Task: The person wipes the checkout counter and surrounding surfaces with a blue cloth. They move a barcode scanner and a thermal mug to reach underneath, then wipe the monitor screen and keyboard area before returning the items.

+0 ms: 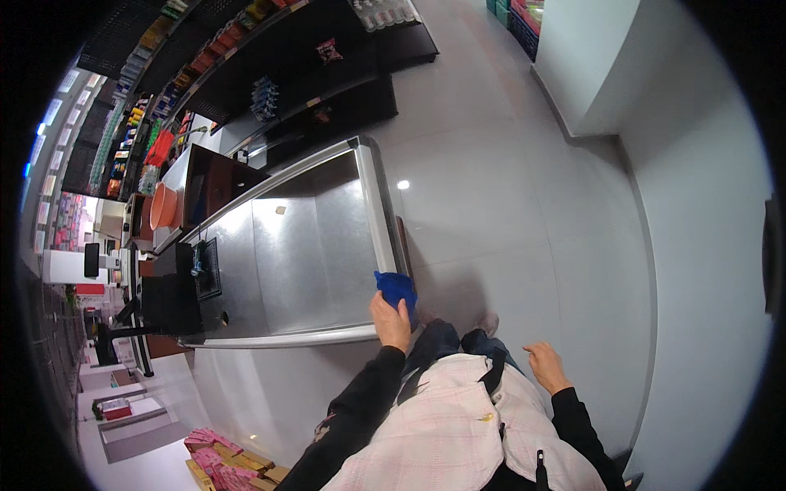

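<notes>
My left hand (391, 322) grips a blue cloth (396, 289), which is pressed on the end rail near a corner of a checkout counter. The counter has a stainless steel top (288, 264) framed by a pale raised rail (373, 215). The cloth drapes over the rail and partly down the outer side. My right hand (546, 367) hangs at my side above the floor, with nothing seen in it and its fingers loosely bent. A small tan scrap (280, 210) lies on the steel top.
A black monitor (169, 304) and a scanner plate (210, 268) stand at the counter's far end. Beyond are an orange basin (163, 205) and dark shelves (344, 73) with packaged goods. A white wall (700, 245) rises at right. Pink packages and cartons (224, 463) sit lower left.
</notes>
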Demonstrator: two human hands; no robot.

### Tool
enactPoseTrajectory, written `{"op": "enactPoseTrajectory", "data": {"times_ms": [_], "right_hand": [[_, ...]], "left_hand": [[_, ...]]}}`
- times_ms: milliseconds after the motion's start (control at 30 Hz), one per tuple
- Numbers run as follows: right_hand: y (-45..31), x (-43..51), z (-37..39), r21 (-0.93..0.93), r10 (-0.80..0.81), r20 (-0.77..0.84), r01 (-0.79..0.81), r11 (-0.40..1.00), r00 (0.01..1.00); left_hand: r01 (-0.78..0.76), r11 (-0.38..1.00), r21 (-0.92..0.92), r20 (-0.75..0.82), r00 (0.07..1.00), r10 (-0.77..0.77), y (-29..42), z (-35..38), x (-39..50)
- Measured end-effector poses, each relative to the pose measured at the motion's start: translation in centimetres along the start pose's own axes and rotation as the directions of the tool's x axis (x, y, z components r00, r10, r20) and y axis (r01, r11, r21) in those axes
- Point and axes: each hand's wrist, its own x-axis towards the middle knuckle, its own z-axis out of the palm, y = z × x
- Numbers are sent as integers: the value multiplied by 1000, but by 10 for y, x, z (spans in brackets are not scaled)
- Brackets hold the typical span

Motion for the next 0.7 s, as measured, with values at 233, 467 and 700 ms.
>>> {"op": "enactPoseTrajectory", "data": {"times_ms": [233, 467, 700], "right_hand": [[10, 78, -36, -20, -58, -15, 58, 998, 998], [-8, 182, -55, -53, -162, 138, 171, 984, 977], [-17, 302, -114, -109, -157, 242, 187, 976, 958]], "left_hand": [[136, 990, 43, 31, 990, -138, 11, 28, 44], [155, 984, 91, -76, 986, -148, 27, 55, 145], [250, 949, 194, -133, 965, -227, 52, 82, 270]]}}
